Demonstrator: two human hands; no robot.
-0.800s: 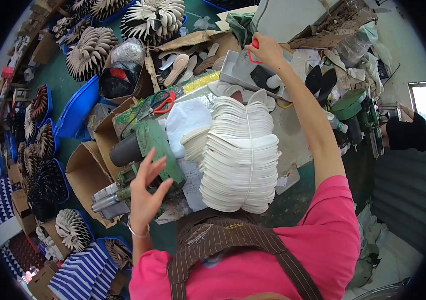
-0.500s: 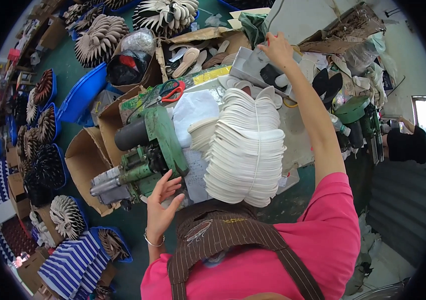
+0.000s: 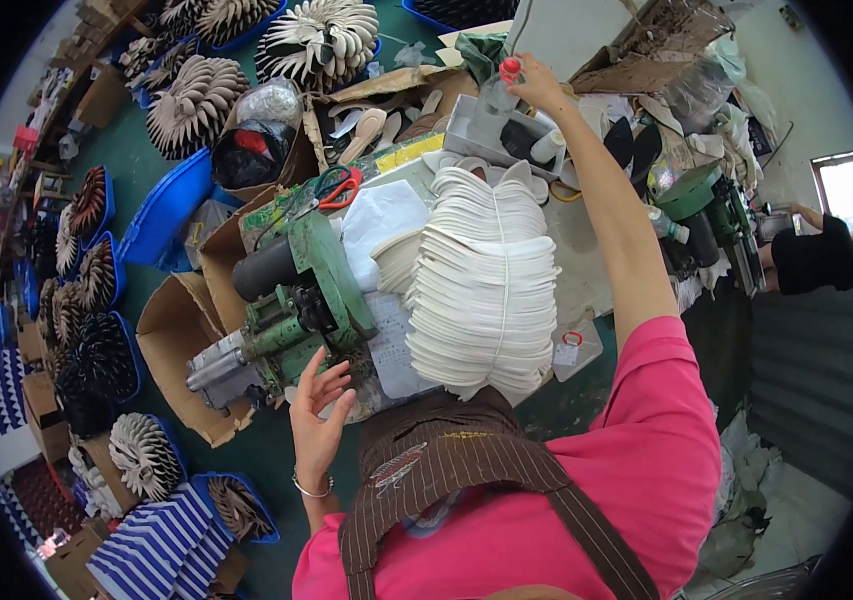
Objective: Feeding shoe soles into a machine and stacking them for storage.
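Observation:
At the far side of the table, my right hand point(image 3: 537, 84) grips a clear bottle with a red cap point(image 3: 491, 108) near its top. The bottle stands tilted over a grey bin point(image 3: 459, 130) that also holds a white bottle point(image 3: 547, 146) and something dark. My left hand point(image 3: 319, 408) hovers by the near end of a green machine point(image 3: 318, 275), fingers apart, with nothing in it. Between my arms sits a thick bundle of white shoe insoles point(image 3: 481, 280), bound with a string. Smaller cream insoles point(image 3: 398, 262) lean against its left side.
Red-handled scissors point(image 3: 342, 188) and a white sheet point(image 3: 381, 220) lie behind the machine. Cardboard boxes point(image 3: 181, 350) flank it on the left. Blue tubs with fanned insoles point(image 3: 146, 455) stand on the floor. Another person point(image 3: 796, 258) is at the far right.
My right hand has brought the red-capped bottle up into sight above the grey bin. My left hand stays open by the machine. The whole view has shifted slightly.

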